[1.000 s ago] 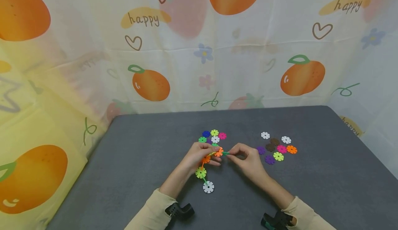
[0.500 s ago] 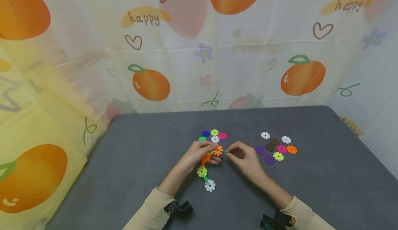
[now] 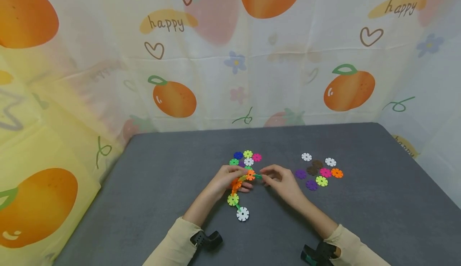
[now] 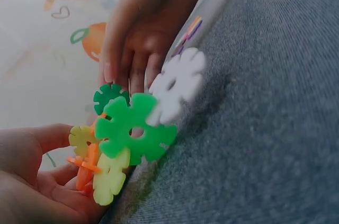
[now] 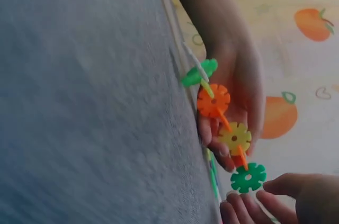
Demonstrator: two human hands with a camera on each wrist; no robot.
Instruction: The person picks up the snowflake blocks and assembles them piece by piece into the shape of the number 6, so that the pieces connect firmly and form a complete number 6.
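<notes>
My left hand pinches a chain of interlocking notched plastic discs above the table. It runs through orange and yellow discs, a light green one and a white disc at its near end. At the other end sits a darker green disc, slotted onto an orange one seen edge-on. My right hand is at that green disc's outer edge. Its thumb and index fingertips stand slightly apart there; whether they still touch the disc is hard to tell.
Loose discs, blue, yellow, pink, white, green and purple, lie just beyond my left hand. To the right is another scatter in white, brown, purple, pink, orange and yellow-green. Grey cloth covers the table; a fruit-print curtain hangs behind.
The chain and my left hand have shifted slightly left. My right fingertips, which pinched the green disc's edge, now stand a little more apart beside it.
</notes>
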